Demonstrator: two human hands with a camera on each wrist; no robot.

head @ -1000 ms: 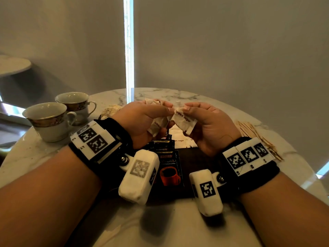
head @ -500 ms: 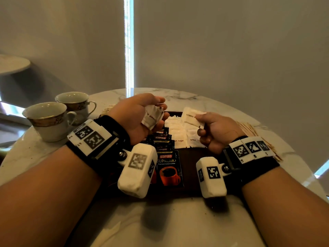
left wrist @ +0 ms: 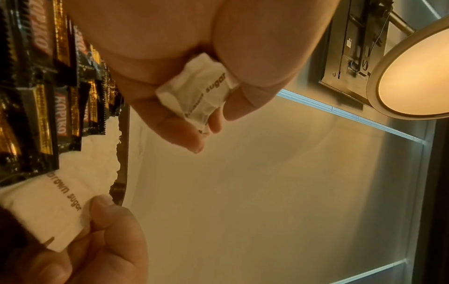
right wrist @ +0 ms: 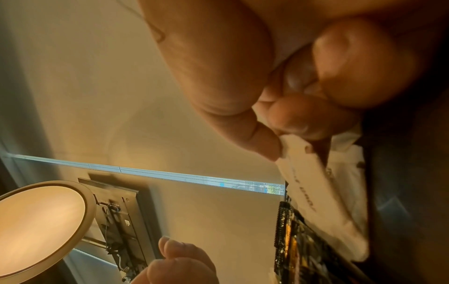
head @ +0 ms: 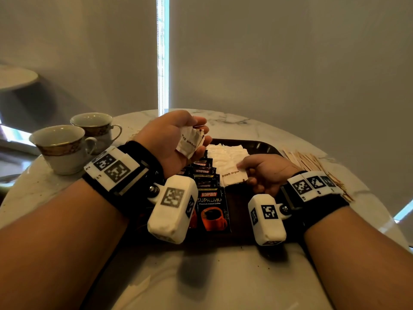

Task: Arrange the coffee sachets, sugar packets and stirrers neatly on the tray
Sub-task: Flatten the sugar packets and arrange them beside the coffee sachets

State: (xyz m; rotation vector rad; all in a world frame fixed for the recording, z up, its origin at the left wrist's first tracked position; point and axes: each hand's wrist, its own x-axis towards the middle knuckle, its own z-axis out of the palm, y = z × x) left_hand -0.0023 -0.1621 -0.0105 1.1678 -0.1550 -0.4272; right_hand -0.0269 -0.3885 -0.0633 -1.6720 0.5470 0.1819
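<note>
Sugar packets already lie in an overlapping white row on the dark tray, beside a column of coffee sachets. Your right hand pinches one packet low at the near end of that row; your left hand grips a few more above the tray. I judge the sachets done, the sugar nearly so, and the stirrers untouched, loose on the marble table right of the tray. Two cups stand left. Pale blinds close off the room behind.
</note>
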